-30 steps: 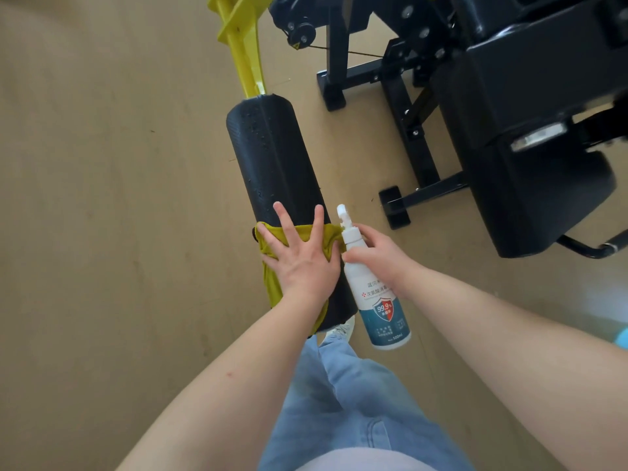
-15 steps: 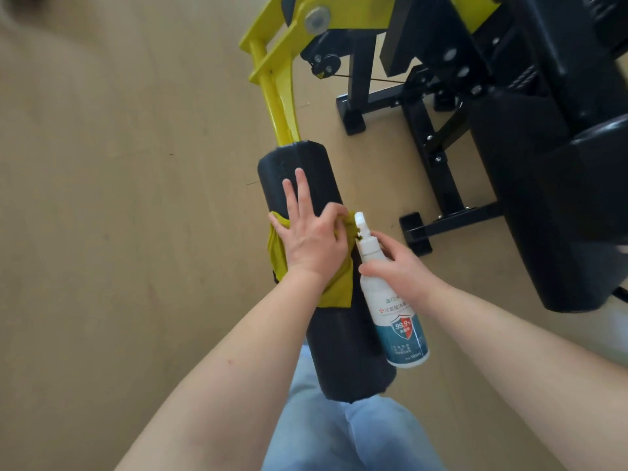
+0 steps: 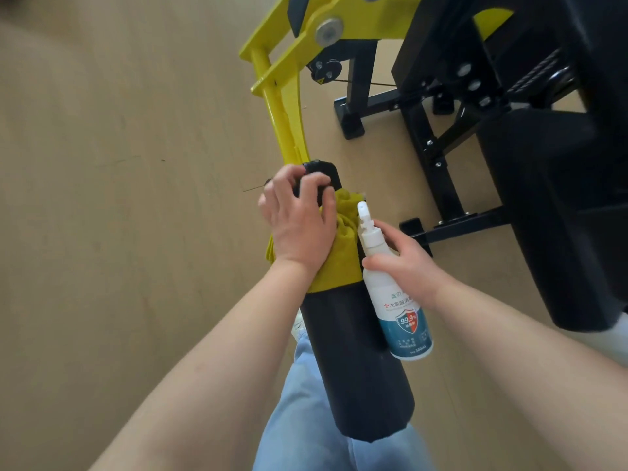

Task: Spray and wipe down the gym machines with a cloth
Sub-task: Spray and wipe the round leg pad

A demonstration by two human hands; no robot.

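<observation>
A black cylindrical foam roller pad (image 3: 356, 362) hangs on a yellow machine arm (image 3: 282, 120). A yellow-green cloth (image 3: 343, 263) is wrapped over the pad's upper part. My left hand (image 3: 299, 219) lies on the cloth with its fingers curled over the pad's top end, pressing the cloth against it. Just right of the pad, my right hand (image 3: 404, 263) grips a white spray bottle (image 3: 397, 294) with a blue label by its neck, nozzle up.
The machine's black frame legs and feet (image 3: 438, 171) stand on the tan floor (image 3: 119, 198) to the right. A large black padded seat (image 3: 557, 212) fills the right side. My blue-jeaned legs (image 3: 306, 413) are below the pad.
My left hand slid the cloth up the pad from its lower part to the top end, and its fingers curled over. The right hand followed alongside with the bottle.
</observation>
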